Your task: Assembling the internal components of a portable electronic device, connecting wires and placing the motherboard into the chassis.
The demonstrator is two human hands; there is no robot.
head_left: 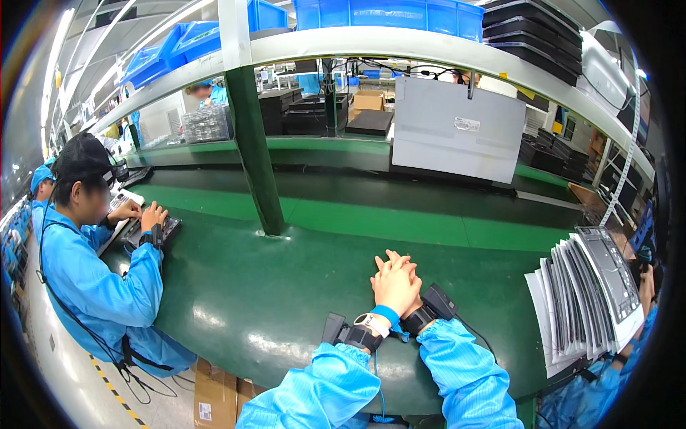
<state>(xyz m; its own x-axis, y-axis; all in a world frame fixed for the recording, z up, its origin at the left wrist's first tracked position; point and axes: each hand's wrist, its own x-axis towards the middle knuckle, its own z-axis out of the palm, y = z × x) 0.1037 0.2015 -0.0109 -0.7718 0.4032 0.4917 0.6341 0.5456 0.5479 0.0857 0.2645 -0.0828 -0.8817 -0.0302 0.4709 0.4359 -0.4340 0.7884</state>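
My left hand (394, 286) lies over my right hand (414, 306) above the green worktable (321, 286), the two clasped with their fingers laced together. No part or tool shows in either one. Most of the right hand is hidden under the left. On my left wrist are a white watch-like band (373, 324), a blue strap (386, 314) and a black strapped device (351, 334). Another black device (439, 303) with a cable sits on my right wrist.
A stack of flat panels in sheets (582, 300) stands at the right. To the left, a co-worker in blue (107, 264) handles a dark device (168, 227). A green post (254, 150) rises from the table's far edge. Overhead, a shelf carries blue bins (389, 16) and black trays (532, 39).
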